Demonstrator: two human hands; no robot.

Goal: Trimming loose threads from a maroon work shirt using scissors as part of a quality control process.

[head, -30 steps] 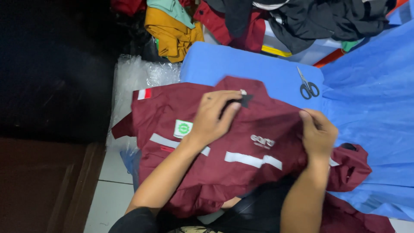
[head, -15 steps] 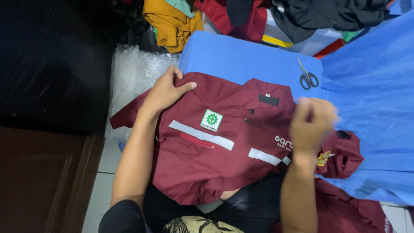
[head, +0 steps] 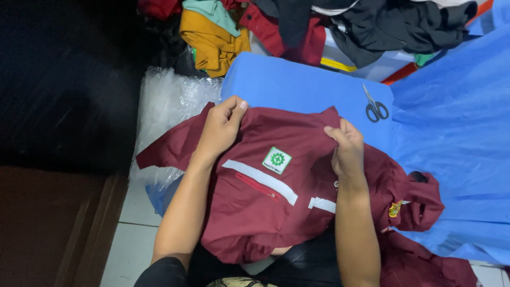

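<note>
Fabric is bunched in both your hands: your left hand [head: 220,130] pinches the top edge of the maroon work shirt [head: 276,196] and your right hand [head: 348,146] has its grip closed on the cloth near the collar, the shirt lying across the blue-covered worktop [head: 297,87] and your lap. Soft, creasing cotton with stiff grey reflective strips [head: 260,180] and a green-and-white diamond patch [head: 277,159] could slide off the smooth blue sheet if you tug unevenly. Mind the steel scissors [head: 375,106] (just beyond your right hand), which a dragged sleeve might snag.
</note>
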